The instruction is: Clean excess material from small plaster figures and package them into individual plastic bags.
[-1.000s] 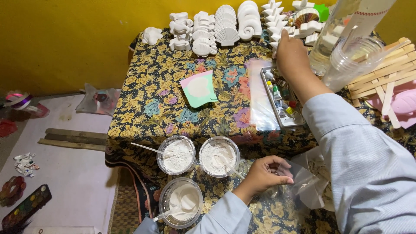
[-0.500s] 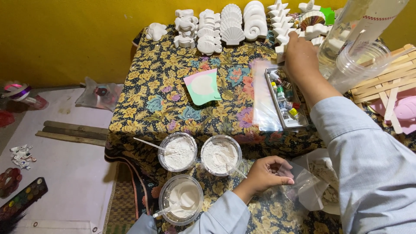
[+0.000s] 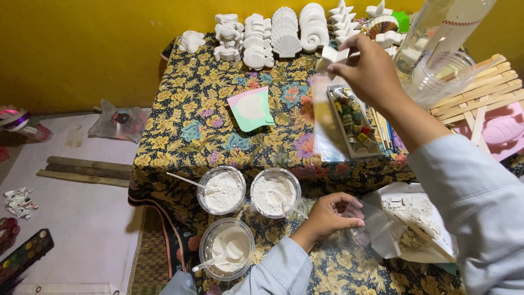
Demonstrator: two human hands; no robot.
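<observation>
Over the floral cloth, right hand, now lifted, grip around a white star figure.

Warm, even indoor light, soft shadows, slight blur at the edges.

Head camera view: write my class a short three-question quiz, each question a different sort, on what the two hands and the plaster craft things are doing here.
1. True or false: the right hand holds a white plaster star above the table.
2. What does the left hand grip? A) a spoon B) a clear plastic bag C) a paintbrush
3. How many clear cups of white powder or paste stand on the floral cloth near the left hand?

Key: 1 true; 2 B; 3 three.
</observation>
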